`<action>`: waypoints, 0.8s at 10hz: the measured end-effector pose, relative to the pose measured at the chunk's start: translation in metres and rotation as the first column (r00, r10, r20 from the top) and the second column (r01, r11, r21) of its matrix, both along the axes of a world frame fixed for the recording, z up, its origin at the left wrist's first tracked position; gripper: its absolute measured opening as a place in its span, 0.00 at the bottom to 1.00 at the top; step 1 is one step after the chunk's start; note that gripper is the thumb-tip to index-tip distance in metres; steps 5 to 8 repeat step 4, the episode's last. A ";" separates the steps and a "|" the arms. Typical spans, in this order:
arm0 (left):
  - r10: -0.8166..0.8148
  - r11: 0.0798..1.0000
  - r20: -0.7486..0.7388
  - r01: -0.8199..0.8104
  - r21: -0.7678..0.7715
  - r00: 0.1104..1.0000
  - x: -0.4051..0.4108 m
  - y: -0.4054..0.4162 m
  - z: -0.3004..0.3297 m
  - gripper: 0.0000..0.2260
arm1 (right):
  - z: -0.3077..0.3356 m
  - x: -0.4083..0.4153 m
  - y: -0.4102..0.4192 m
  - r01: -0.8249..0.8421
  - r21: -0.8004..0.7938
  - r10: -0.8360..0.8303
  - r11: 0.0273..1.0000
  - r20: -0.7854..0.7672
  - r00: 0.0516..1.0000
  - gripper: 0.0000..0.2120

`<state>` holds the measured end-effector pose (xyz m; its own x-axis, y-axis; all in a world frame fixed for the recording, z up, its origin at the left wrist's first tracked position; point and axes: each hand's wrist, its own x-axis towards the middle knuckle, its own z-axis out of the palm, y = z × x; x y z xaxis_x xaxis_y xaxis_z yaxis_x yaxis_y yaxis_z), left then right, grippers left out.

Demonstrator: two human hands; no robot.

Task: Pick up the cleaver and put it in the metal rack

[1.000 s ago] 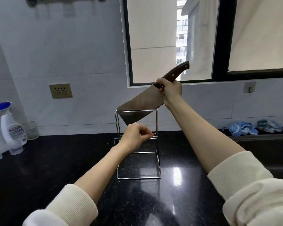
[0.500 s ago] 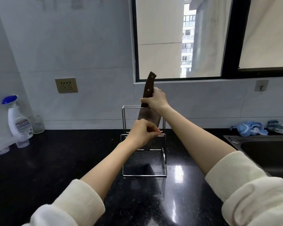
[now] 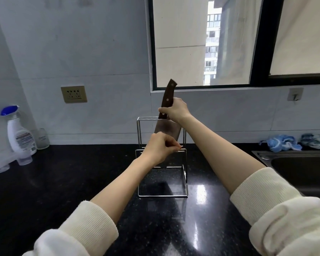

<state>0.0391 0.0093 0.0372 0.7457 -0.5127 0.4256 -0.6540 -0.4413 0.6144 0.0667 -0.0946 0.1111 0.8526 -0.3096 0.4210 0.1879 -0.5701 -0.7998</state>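
The cleaver [image 3: 166, 128] stands nearly upright inside the metal rack [image 3: 184, 183], its steel blade down between the wires and its dark wooden handle sticking up above the rack's top bar. My right hand [image 3: 175, 109] is wrapped around the lower part of the handle. My left hand [image 3: 160, 147] pinches the rack's lower front rail and hides the blade's lower half. The rack is a chrome wire frame on the black counter [image 3: 63, 182] below the window.
A white spray bottle with a blue cap [image 3: 19, 133] and a small jar [image 3: 42, 139] stand at the left against the wall. A steel sink [image 3: 301, 169] lies to the right, with blue cloths [image 3: 281, 143] behind it. A wall socket [image 3: 74, 94] sits above the counter.
The cleaver swung from a tilted pose above the rack to upright and went down into it. My left hand stayed on the rack's rail.
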 end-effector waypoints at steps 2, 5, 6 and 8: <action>-0.007 1.000 0.016 0.007 -0.017 1.000 0.000 0.001 -0.001 0.04 | 0.000 -0.005 -0.002 -0.032 0.051 0.032 0.998 -0.015 0.999 0.15; -0.038 0.987 -0.017 0.035 -0.156 0.999 -0.002 0.006 0.006 0.06 | -0.003 -0.014 -0.016 0.012 0.169 -0.020 0.986 0.041 0.999 0.21; -0.038 0.987 -0.017 0.035 -0.156 0.999 -0.002 0.006 0.006 0.06 | -0.003 -0.014 -0.016 0.012 0.169 -0.020 0.986 0.041 0.999 0.21; -0.038 0.987 -0.017 0.035 -0.156 0.999 -0.002 0.006 0.006 0.06 | -0.003 -0.014 -0.016 0.012 0.169 -0.020 0.986 0.041 0.999 0.21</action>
